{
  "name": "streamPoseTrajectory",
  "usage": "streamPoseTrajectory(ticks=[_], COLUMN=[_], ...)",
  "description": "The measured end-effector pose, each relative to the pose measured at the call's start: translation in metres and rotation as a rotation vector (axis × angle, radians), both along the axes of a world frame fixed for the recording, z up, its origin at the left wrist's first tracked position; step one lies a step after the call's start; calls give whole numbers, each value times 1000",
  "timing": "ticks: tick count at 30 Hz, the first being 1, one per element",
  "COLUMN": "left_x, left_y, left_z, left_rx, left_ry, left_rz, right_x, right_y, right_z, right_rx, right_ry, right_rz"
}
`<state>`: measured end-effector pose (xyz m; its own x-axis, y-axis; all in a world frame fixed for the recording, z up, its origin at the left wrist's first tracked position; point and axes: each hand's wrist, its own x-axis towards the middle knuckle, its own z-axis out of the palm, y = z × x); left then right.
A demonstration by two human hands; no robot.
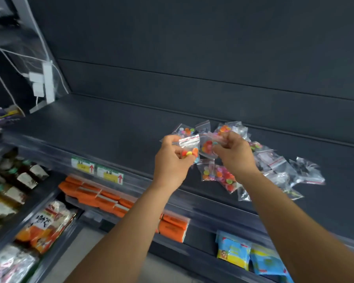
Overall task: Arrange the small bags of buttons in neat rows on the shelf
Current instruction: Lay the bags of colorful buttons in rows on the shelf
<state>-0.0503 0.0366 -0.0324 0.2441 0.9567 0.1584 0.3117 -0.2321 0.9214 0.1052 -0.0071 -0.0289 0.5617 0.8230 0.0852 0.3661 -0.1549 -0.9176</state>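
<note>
We see our left hand (173,158) pinching a small bag of buttons (189,149), our right hand (234,153) pinching a second bag (207,147), both above the dark shelf (110,127), a messy pile of bags (274,162) lying right of our hands

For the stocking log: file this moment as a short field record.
left hand: pinches a small zip bag of buttons, held above the shelf
right hand: pinches another button bag
loose bags: unsorted heap on the dark shelf, right of centre
rows formed: none visible
price tags: two yellow ones on the shelf's front rail
shelf below: orange packs
</note>
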Motion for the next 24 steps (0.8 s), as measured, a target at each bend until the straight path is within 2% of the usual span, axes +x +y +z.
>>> streamPoseTrajectory(ticks=[8, 12, 17, 24], left_x=[41, 77, 135, 227], left_y=[-24, -55, -102, -197], left_z=[16, 22, 33, 40], left_rx=[-61, -162, -292, -299], left_ry=[-82, -148, -219, -168], left_rz=[-191, -334, -516, -622], right_x=[24, 46, 85, 160], right_y=[-55, -94, -148, -253], right_z=[20, 26, 29, 31], right_rx=[155, 228, 241, 189], right_ry=[265, 410, 407, 355], right_rz=[-161, -189, -268, -390])
